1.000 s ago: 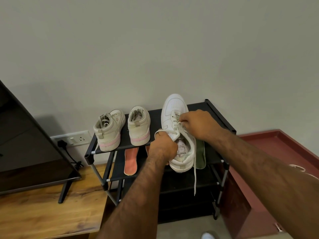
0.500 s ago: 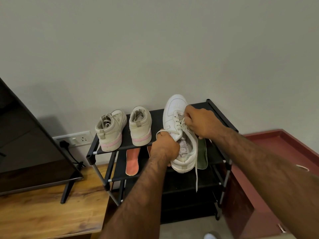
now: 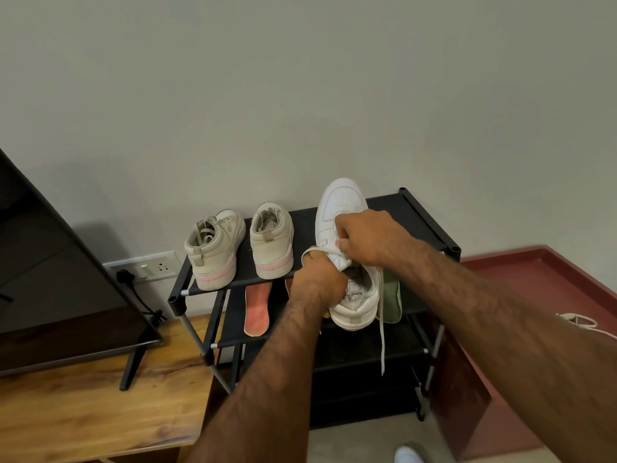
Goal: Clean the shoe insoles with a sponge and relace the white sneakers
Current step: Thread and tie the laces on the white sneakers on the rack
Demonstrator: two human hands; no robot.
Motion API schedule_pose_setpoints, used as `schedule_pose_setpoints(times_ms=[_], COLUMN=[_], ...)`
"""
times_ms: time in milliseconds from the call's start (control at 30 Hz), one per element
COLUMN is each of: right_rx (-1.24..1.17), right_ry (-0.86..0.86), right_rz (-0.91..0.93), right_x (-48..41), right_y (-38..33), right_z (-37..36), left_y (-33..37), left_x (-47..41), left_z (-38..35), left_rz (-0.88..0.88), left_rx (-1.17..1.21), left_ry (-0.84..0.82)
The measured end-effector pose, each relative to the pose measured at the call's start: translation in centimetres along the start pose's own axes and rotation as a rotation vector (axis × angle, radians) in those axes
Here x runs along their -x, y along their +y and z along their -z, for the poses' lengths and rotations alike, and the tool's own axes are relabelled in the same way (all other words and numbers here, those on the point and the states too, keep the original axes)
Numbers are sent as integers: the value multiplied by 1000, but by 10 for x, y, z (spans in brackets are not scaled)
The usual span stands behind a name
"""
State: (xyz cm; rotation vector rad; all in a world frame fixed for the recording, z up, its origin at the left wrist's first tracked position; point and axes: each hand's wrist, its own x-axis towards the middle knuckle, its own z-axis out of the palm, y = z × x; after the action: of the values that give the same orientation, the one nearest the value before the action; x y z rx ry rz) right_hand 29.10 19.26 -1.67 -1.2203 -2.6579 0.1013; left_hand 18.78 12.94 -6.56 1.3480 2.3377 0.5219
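A white sneaker (image 3: 344,198) lies toe-away on the top shelf of a black shoe rack (image 3: 417,222), its heel hanging over the front edge. My left hand (image 3: 317,282) grips the sneaker's left side near the collar. My right hand (image 3: 367,238) pinches the white lace over the tongue. One lace end (image 3: 382,342) dangles down in front of the rack. A salmon insole (image 3: 257,309) rests on the second shelf, and a green insole (image 3: 390,299) sits just right of the sneaker's heel.
Two beige sneakers with pink soles (image 3: 215,252) (image 3: 272,242) stand on the rack's top left. A dark TV (image 3: 50,279) stands on a wooden table (image 3: 83,406) at left. A maroon cabinet (image 3: 534,295) with another lace (image 3: 581,324) is at right. A wall socket (image 3: 147,267) holds a plug.
My right hand has shifted a little left and lower over the tongue with the lace. My left hand keeps its grip on the sneaker.
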Motion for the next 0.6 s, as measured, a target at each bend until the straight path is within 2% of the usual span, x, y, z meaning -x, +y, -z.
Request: schedule_pose_setpoints(times_ms=[133,300,333,433,467,600], right_rx=[-37,42,-38,-617,-717,-752], right_ry=[-50,-68,-75,-190,-231,-273], right_rz=[-68,-90,-130,-367,-398,-350], right_x=[-4,-4,-5,-10,-10,1], right_y=[-1,-10,-8,5,8,12], right_z=[8,5,9,27,30,30], left_y=[-1,-2,-2,-1,-2,-1], left_x=[0,-1,-1,0,0,-3], left_z=[0,-1,-3,-6,-6,-4], left_rz=[5,-7,-7,-7,-10,1], left_rx=[10,5,1,-27,-34,-15], left_ry=[-9,-4,2,24,26,1])
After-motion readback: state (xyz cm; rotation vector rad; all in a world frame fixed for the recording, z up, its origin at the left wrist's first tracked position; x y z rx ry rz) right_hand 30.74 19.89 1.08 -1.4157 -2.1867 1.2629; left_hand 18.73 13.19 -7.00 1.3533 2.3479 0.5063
